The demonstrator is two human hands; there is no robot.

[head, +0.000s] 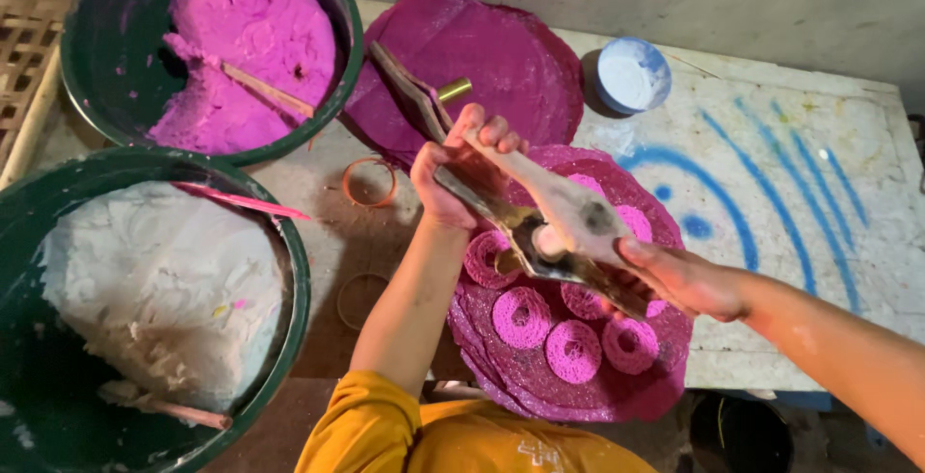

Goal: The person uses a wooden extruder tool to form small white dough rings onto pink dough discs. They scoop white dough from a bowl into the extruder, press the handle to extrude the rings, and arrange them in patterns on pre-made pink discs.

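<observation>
Left hand: the left hand point(453, 170) sits near the centre of the view, its fingers point(496, 133) wrapped tight around the upper handles of a wooden dough press point(525, 213).
Right hand: the right hand point(689, 280), at about 4 o'clock from the left one, has its fingers closed on the lower end of the same press, thumb on top.
Wooden dough press: a long two-piece hinged tool, held slanting from 10 o'clock to 4 o'clock above the round mat; a brass cylinder point(455, 91) shows just beside its upper end.
Round mat: a magenta woven mat point(665, 357) lies on the tabletop under the press, at the near edge.
Dough coils: pink spiral rings point(522, 317) lie on the mat, several in a curve below the press, others partly hidden by it.
Second mat: a darker magenta round mat point(501, 54) lies at 12 o'clock from the hands.
Pink dough tub: a dark green tub point(92, 59) at 10 o'clock holds pink dough point(251, 30) with a wooden stick in it.
White dough tub: a green tub point(299, 290) at 8 o'clock holds white dough point(154, 280).
Small bowl: a blue and white bowl point(631, 73) stands at 1 o'clock.
Tabletop: a pale tabletop point(819, 242) streaked with blue paint.
Ring: a thin orange ring point(369, 182) lies left of the left hand.
</observation>
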